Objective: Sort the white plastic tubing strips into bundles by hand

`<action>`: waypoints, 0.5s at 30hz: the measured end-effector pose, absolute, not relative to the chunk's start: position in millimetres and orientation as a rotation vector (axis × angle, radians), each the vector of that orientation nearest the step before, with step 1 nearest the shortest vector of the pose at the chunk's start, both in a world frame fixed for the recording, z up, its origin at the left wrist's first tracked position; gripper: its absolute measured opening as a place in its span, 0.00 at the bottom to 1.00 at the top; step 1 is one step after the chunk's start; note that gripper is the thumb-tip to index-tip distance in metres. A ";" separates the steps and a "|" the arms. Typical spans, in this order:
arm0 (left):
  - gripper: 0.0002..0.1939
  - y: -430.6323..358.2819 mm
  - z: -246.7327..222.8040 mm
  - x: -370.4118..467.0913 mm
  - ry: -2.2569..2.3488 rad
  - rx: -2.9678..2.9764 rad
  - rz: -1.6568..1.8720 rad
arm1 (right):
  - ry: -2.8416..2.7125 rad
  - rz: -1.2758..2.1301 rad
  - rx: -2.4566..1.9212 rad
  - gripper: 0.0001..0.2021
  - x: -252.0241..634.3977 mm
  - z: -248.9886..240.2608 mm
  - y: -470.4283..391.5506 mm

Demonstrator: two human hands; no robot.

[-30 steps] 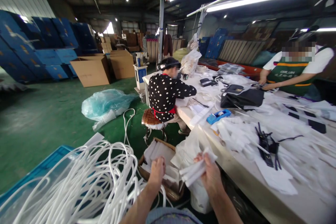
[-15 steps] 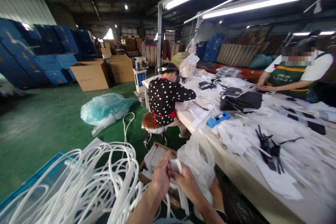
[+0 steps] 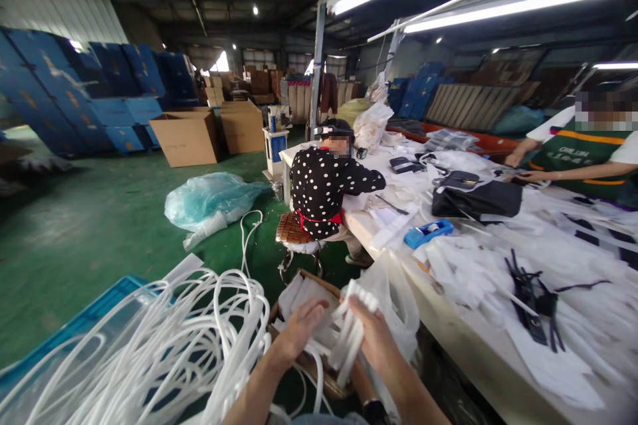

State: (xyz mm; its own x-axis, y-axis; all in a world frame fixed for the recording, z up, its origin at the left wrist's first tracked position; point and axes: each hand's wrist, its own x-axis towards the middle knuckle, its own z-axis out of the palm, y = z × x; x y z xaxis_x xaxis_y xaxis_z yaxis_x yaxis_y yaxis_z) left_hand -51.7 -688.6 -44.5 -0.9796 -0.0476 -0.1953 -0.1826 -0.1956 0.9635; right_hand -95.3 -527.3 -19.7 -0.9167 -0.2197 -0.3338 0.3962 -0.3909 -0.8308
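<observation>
Left grip [image 3: 302, 327]: loosely unfurled | right grip [image 3: 371, 331]: curled tight (the two apart) | forearms [image 3: 263, 380]: angled forward

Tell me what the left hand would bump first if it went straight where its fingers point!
Probably the white strips in the right hand, though depth is unclear, so it might pass above them.

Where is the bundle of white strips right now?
In the head view, low and just right of centre: the white strips are in the right hand, with the left hand on their left.
</observation>
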 end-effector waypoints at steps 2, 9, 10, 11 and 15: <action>0.24 -698.2 -49.7 -44.8 2.056 -0.177 2.148 | 1.381 -2.438 0.264 0.25 -110.7 -9.9 -524.5; 0.20 -699.2 -47.9 -43.7 2.099 -0.028 2.071 | 1.314 -2.475 0.345 0.28 -146.5 11.3 -523.0; 0.18 -698.6 -45.0 -45.2 2.152 -0.020 2.028 | 1.317 -2.492 0.351 0.28 -148.7 11.7 -523.6; 0.17 -697.9 -42.2 -46.4 2.220 -0.023 1.972 | 1.320 -2.511 0.357 0.28 -150.7 11.6 -524.3; 0.15 -689.1 -37.7 -47.1 2.677 -0.087 1.599 | 1.341 -2.577 0.340 0.28 -154.1 8.8 -530.1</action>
